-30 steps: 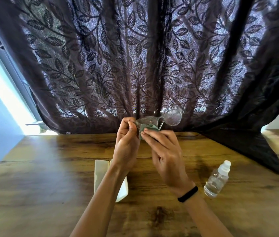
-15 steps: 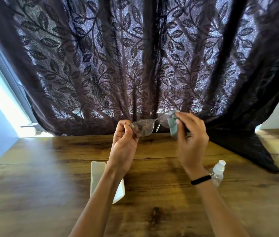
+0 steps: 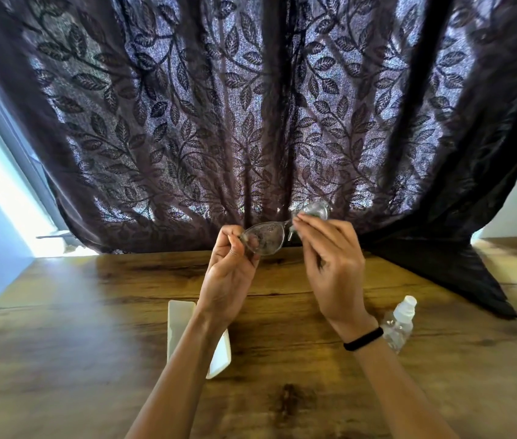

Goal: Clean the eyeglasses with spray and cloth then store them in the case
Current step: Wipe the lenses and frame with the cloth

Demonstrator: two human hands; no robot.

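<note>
I hold the clear-framed eyeglasses (image 3: 265, 237) up above the far edge of the wooden table. My left hand (image 3: 230, 274) pinches the frame at the left lens, which looks smeared. My right hand (image 3: 330, 264) pinches the right lens through a pale green cloth (image 3: 315, 210); only a bit of cloth shows past the fingertips. The white glasses case (image 3: 181, 315) lies open on the table beneath my left forearm, partly hidden by it. The clear spray bottle (image 3: 399, 324) with a white cap lies on the table just right of my right wrist.
A dark leaf-patterned curtain (image 3: 251, 122) hangs right behind the glasses, and its hem drapes onto the table (image 3: 61, 327) at the back right. A bright window strip lies at the left.
My right hand moved with the cloth from the left lens to the right lens and now pinches that lens. My left hand keeps its hold on the frame.
</note>
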